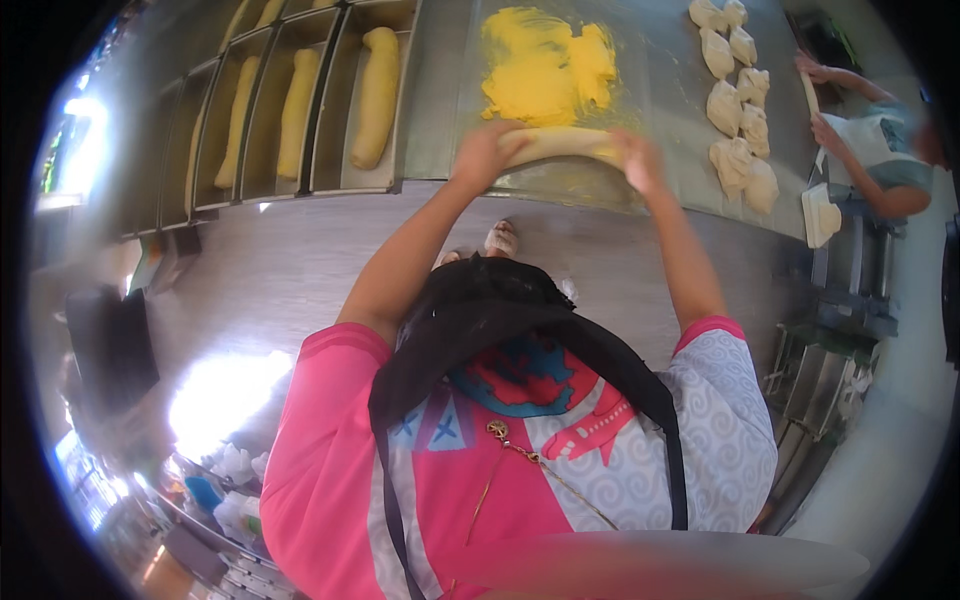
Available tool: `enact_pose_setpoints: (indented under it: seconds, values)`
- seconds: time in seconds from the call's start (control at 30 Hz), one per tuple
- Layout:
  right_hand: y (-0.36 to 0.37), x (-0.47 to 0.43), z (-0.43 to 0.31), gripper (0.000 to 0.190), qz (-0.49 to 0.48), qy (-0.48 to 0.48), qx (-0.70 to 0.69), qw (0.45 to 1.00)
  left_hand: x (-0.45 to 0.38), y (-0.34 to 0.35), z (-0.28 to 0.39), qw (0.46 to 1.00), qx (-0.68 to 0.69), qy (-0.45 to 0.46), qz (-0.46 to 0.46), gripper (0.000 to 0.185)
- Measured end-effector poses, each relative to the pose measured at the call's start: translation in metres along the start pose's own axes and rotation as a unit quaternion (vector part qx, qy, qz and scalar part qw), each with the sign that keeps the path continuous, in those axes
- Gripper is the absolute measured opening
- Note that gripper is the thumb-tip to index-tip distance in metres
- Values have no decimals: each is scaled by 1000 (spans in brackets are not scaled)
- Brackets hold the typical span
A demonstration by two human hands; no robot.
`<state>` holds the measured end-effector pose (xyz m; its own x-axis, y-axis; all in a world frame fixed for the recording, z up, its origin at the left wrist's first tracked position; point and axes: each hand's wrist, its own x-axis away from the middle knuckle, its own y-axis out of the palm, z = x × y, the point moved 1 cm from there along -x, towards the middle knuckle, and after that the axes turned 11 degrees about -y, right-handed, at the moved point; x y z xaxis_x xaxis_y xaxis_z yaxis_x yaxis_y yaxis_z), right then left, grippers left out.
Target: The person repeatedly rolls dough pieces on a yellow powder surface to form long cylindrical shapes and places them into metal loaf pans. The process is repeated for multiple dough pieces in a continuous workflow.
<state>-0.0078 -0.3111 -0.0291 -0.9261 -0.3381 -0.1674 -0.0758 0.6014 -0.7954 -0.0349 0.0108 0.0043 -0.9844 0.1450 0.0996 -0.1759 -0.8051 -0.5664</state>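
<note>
A pale dough roll lies crosswise near the front edge of the metal worktable. My left hand grips its left end, fingers wrapped over the top. At the other end my right hand has hold of the roll; it is slightly blurred. Just beyond the roll, a thick yellow spread is smeared across the tabletop. Its near edge meets the dough. Thin yellow traces mark the metal around it.
To the left stand several long metal loaf pans holding yellow-coated dough rolls. Several dough pieces lie in two rows on the right. Beyond them, a co-worker handles a dough strip near a white scale.
</note>
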Motion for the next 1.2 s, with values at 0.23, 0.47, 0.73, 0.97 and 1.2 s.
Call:
enact_pose_setpoints:
  seconds: [0.23,0.47,0.73,0.97,1.2]
  values:
    - [51,-22,-171,28,65,114,78,988,-27,13,-35,866,344,-323,-167,63]
    - [55,3,-176,58,46,-205,48,977,-11,-22,-1,753,430,-418,-271,77]
    - [2,0,-25,36,-83,-138,170,972,5,-8,20,978,-100,183,14,48]
    - [42,-19,-158,35,220,69,98,968,-32,23,-36,932,174,-249,-199,70]
    - [84,9,-169,65,0,-207,53,977,-34,2,-22,778,392,-331,-364,78]
